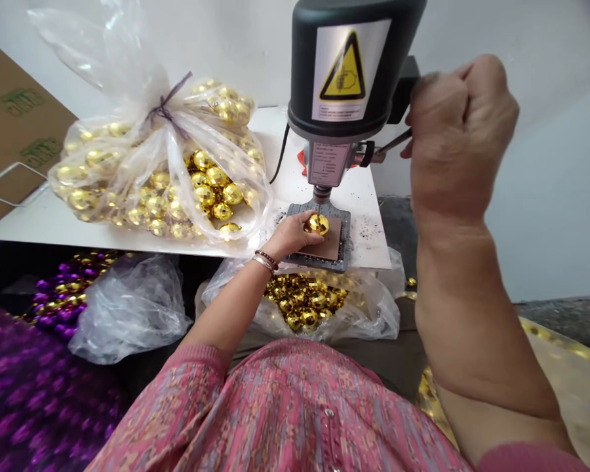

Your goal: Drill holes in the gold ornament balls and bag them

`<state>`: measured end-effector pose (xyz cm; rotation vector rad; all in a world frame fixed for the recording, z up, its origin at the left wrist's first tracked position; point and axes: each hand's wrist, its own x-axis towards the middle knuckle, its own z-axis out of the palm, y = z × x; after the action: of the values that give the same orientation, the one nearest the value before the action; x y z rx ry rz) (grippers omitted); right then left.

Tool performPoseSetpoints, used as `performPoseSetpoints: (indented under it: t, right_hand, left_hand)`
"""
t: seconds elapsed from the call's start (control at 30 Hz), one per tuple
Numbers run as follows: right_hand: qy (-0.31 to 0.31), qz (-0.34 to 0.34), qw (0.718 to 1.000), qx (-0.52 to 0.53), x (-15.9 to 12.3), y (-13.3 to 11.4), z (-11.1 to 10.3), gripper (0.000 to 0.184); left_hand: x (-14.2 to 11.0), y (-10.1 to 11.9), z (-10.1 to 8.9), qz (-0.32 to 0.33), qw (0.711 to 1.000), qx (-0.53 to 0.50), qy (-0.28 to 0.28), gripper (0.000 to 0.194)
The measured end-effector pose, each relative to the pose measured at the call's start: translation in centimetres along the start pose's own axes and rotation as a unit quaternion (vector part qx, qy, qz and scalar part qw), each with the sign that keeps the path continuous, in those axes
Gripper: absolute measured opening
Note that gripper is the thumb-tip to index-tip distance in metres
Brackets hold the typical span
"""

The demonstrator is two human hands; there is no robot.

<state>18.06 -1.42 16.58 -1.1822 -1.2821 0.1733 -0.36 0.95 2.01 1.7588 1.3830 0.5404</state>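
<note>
Under the bit of a small black drill press [305,78], my left hand [295,235] grips a shiny gold ball [316,225] between thumb and fingers. The ball rests on a brown board [327,244] on the press's grey base [345,249]. The thin bit meets the top of the ball; how deep it sits I cannot tell. Up at the right, my right hand [462,124] is closed in a fist round the press's feed lever [396,141], most of whose grip the hand hides.
A tied clear bag [167,177] of gold balls stands on the white table [216,248] at left. Another open bag [373,311] of them lies below the table edge. Purple and gold beads [61,288] and a cardboard box [24,111] are at far left. Dark shavings dot the tabletop.
</note>
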Motion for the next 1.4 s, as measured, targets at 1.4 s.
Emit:
performPoseSetpoints:
  t: [1.4]
  right_hand:
    - [0.053,-0.054,0.996,-0.053,-3.0,2.4,0.1,0.035]
  left_hand:
    - [-1.4,-1.0,0.9,0.025,0.998,-0.040,0.046,0.047]
